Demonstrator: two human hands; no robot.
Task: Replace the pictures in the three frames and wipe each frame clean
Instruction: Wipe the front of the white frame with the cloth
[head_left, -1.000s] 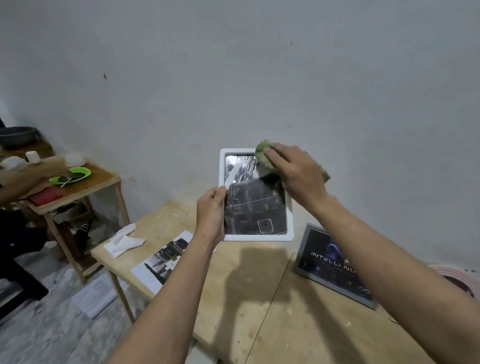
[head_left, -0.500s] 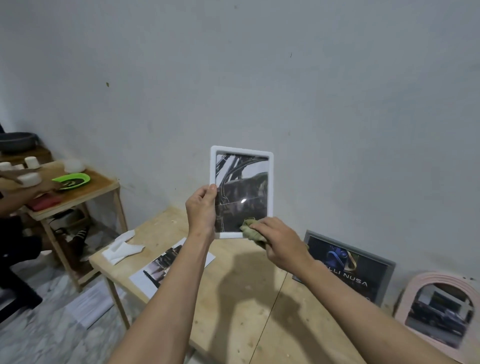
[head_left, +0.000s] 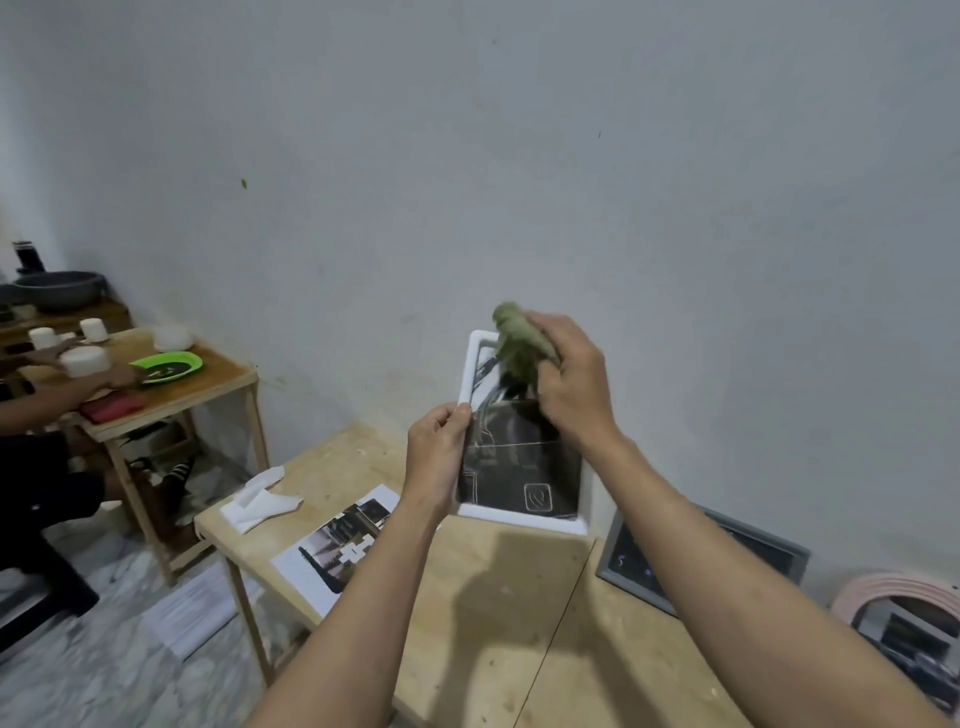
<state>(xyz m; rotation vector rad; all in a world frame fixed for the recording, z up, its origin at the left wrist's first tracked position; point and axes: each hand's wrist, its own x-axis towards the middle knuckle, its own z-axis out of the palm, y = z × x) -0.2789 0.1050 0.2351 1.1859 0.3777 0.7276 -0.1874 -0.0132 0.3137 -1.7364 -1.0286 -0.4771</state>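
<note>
Head view, change: half a second back the green cloth (head_left: 517, 345) was rubbing at the bottom edge of the white frame (head_left: 522, 514); it is now riding at the top edge again, where it was a second ago, so the person is running full strokes up and down the glass
Meaning for the task: the wiping of this frame is looking well under way, while the grey frame (head_left: 779, 553) and the pink arched frame (head_left: 878, 595) are waiting their turn, judging by where they are lying
Left hand (head_left: 436, 460): it is pinching the white frame's left rim, thumb on the front and fingers curled behind, holding it upright above the table
Right hand (head_left: 571, 384): its fingers are curling round the bunched cloth and pressing it against the upper part of the glass
Where the frame is: it is hanging in the air over the wooden table (head_left: 493, 623), just in front of the wall, not touching the tabletop as far as can be told
Materials: the frame is looking like smooth white plastic, rectangular with rounded corners, over glossy glass and a dark print; the cloth is looking soft and crumpled
Table: pale raw plywood with a seam running down it
Loose pictures (head_left: 345, 545): flat printed sheets are lying near the table's left edge, with white tissue (head_left: 257, 501) beside them
Off to the left: another person's arm is reaching over a small side table (head_left: 208, 382) bearing a green plate (head_left: 169, 366) and white cups
</note>
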